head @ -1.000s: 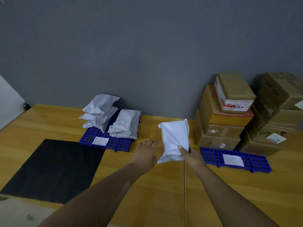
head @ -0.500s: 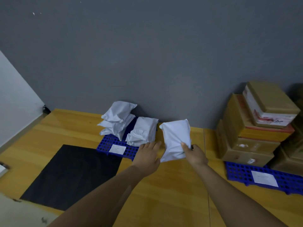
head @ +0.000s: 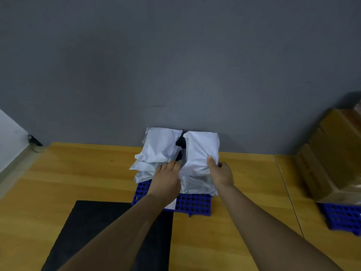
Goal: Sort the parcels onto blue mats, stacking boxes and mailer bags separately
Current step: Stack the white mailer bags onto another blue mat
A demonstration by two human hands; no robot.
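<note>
A flat grey wall [head: 175, 55] fills the upper half and meets a yellow wooden floor [head: 78, 173] below. A black square mat [head: 97, 231] lies on the floor at lower left. At the right edge a stack of brown cardboard boxes [head: 332, 153] stands on a blue perforated plastic mat [head: 343, 218], well apart from the bags. A second blue perforated mat [head: 195, 204] sits by the wall in the middle, just beside the black mat's far corner. It bears a left pile of white plastic mailer bags [head: 156, 149], several high, and beside it a lower crumpled bag [head: 197, 184]. Above that bag is the upright white mailer bag [head: 201, 147], though I cannot tell if it rests there. The right hand [head: 220, 173] pinches its near right edge, thumb on the front, fingers behind. The left hand [head: 168, 178] lies flat, fingers straight and together, tips at the gap between the piles. A white paper label [head: 172, 204] shows by the left forearm
</note>
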